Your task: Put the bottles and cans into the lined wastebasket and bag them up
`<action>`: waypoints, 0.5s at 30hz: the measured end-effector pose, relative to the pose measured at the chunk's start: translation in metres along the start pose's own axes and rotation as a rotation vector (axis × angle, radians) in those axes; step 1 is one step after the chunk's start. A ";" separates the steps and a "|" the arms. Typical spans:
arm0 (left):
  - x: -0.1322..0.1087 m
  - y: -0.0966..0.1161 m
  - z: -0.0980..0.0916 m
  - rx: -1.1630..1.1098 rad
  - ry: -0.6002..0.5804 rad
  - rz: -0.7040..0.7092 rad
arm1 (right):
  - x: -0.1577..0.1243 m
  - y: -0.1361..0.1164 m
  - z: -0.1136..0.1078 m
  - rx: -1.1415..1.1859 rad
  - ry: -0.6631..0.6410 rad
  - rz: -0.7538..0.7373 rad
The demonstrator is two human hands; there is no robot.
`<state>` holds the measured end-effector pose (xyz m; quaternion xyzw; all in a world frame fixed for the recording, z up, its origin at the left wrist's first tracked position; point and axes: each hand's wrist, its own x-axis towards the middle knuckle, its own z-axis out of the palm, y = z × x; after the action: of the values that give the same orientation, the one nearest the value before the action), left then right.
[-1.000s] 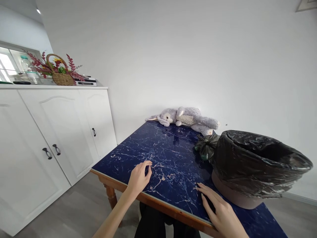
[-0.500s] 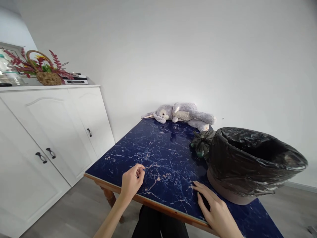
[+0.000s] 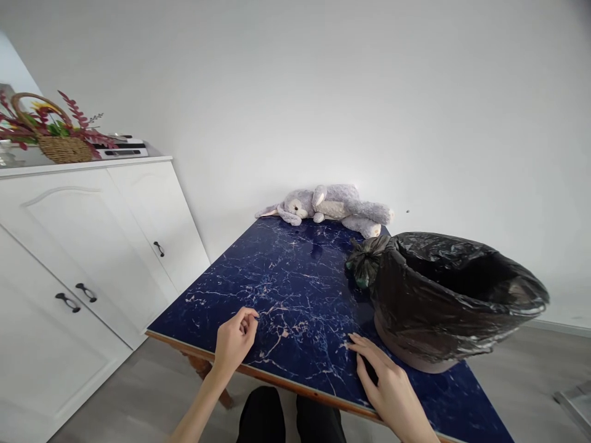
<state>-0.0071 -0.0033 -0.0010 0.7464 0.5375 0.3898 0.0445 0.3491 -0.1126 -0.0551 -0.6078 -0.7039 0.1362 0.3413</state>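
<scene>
Head view, left hand (image 3: 234,338) loosely clenched, right hand (image 3: 385,383) unclenched beside one bag-lined bin (image 3: 438,317), one plush rabbit (image 3: 329,207)

Left hand (image 3: 236,339), 1, and right hand (image 3: 385,384), 1: 2 in all. Person's legs (image 3: 261,417), 2. Table (image 3: 277,271), 1. Bin (image 3: 406,358), 1. Black bag (image 3: 425,317) on the bin, 1. Tied plastic bundle (image 3: 367,261), 1. Toy rabbit (image 3: 337,209), 1; its ears (image 3: 289,215), 2; its legs (image 3: 375,212), 2. Cupboard (image 3: 111,246), 1; doors (image 3: 152,212) in view, 3; door handles (image 3: 68,302), 3, or 1 per door. Basket (image 3: 67,149), 1; arched basket handle (image 3: 46,98), 1. Flat white-and-black box (image 3: 124,149), 1. Dark spot (image 3: 407,211) on the wall (image 3: 295,92), 1.
</scene>
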 end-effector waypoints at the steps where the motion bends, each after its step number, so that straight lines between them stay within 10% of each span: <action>1: 0.000 0.000 0.000 -0.001 0.002 0.000 | 0.000 -0.001 0.000 0.003 0.002 0.003; 15: 0.000 -0.007 0.003 0.024 -0.001 0.032 | 0.002 -0.001 0.000 0.056 0.023 0.014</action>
<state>-0.0106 0.0006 -0.0061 0.7558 0.5300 0.3834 0.0297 0.3483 -0.1111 -0.0538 -0.6045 -0.6915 0.1512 0.3654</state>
